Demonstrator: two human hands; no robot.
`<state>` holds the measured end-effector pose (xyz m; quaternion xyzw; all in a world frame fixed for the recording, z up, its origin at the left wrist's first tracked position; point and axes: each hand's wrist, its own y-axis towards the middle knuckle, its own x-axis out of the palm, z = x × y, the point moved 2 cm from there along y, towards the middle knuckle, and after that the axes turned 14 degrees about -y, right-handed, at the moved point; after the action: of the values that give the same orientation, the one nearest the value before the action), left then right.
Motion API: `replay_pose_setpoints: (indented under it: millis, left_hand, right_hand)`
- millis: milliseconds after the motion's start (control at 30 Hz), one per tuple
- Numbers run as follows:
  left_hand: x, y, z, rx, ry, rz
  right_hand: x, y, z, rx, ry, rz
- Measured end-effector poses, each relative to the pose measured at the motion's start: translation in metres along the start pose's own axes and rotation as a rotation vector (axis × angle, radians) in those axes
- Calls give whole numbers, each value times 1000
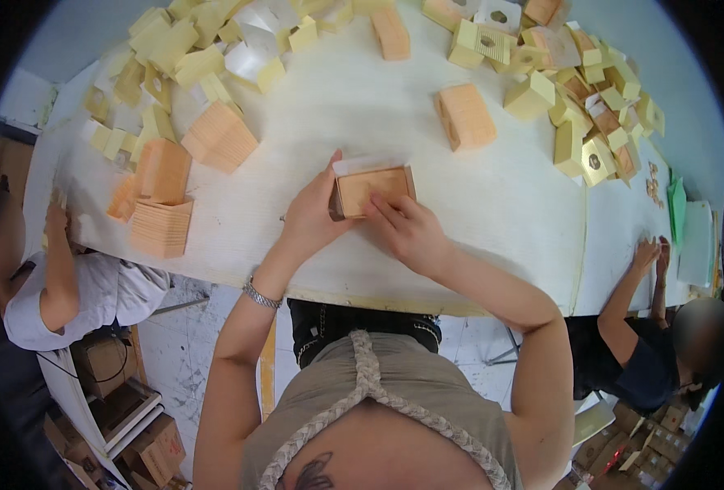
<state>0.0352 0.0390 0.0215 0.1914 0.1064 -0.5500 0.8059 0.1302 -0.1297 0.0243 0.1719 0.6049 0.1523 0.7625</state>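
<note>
Just above the table's near edge, my left hand (311,212) grips a small open cardboard box (360,184) by its left side. The box has a tan inner face, darker brown sides and a white flap standing up at its far edge. Fingers of my right hand (411,234) are bunched together and dip into the front of this box. Whether they pinch anything there is hidden. To the left of my hands stand several orange striped cartons (163,171). One more orange carton (465,117) sits beyond them to the right.
Yellow folded boxes (166,45) are heaped at the far left, and another heap of yellow boxes (574,98) lies far right on the white table (337,98). One person (76,286) works at the left end, another person (648,351) at the right. A green sheet (677,208) hangs near the right edge.
</note>
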Motion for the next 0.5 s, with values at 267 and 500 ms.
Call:
replay_pose_setpoints:
  millis: [267,500]
  left_hand:
    - [-70,53,8,298,316,-321]
    - [-100,166,-31,-338,1075,384]
  right_hand:
    - [-27,23,50,235,163,-512]
    - [-47,-5,161,875,-397,-42]
